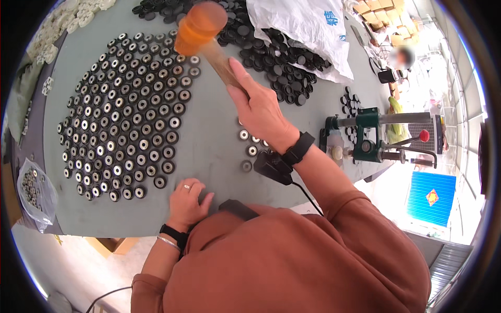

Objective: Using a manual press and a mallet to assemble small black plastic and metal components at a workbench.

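My right hand (pixel 255 104) is closed round the wooden handle of a mallet (pixel 204 23), lifted above the far part of the table. Its amber-orange head is slightly blurred and hides part of what lies behind it. My left hand (pixel 187 202) rests near the table's front edge with loosely bent fingers, the thumb apart, and nothing visible in it. Beyond and to its left lie many round black wheel-like parts with metal centres (pixel 125 112), set out close together. Several more such parts (pixel 252 151) sit beside my right wrist.
Black caps (pixel 282 73) are heaped at the back, partly under a white sack (pixel 313 31). A green hand press (pixel 368 130) with a red-knobbed lever stands right. A clear bag of small parts (pixel 36 193) lies at the left edge. A dark corded device (pixel 273 167) sits near my right forearm.
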Tool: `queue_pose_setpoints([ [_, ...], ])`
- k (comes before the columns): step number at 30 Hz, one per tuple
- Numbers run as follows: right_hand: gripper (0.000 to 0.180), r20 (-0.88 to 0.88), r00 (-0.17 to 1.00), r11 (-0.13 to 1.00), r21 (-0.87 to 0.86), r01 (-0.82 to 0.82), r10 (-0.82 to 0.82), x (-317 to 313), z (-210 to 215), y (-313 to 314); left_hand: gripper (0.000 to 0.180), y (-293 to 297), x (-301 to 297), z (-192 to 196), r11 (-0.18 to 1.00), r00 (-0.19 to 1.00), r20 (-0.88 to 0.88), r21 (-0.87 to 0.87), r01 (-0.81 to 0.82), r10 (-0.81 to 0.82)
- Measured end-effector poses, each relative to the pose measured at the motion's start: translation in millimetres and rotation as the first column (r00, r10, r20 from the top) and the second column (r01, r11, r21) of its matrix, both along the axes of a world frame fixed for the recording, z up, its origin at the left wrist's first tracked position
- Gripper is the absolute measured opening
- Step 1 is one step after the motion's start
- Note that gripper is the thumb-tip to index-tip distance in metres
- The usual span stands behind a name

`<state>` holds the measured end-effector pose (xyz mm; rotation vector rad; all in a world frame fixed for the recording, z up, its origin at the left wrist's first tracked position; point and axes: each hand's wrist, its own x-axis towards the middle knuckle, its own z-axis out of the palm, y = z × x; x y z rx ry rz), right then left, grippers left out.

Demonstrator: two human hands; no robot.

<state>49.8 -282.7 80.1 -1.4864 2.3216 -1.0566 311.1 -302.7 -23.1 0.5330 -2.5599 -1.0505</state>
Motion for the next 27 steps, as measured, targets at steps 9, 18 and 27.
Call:
queue_pose_setpoints([
  [9,0.055,0.002,1.000,0.983,0.180,-0.022,0.022,3.6,-9.2,8.4,0.027,0.5,-1.8,1.3,1.000,1.000,-0.024,0.016,-0.007,0.007],
  [18,0.054,0.084,0.993,0.966,0.240,-0.097,0.079,21.8,-22.4,22.5,0.032,-1.1,-6.0,0.0,1.000,1.000,-0.019,0.028,-0.006,0.007],
  [27,0.055,0.179,0.982,0.896,0.423,-0.135,0.063,32.9,-0.5,16.6,0.033,-0.5,-3.7,-3.7,1.000,0.999,-0.053,-0.018,-0.002,0.001],
])
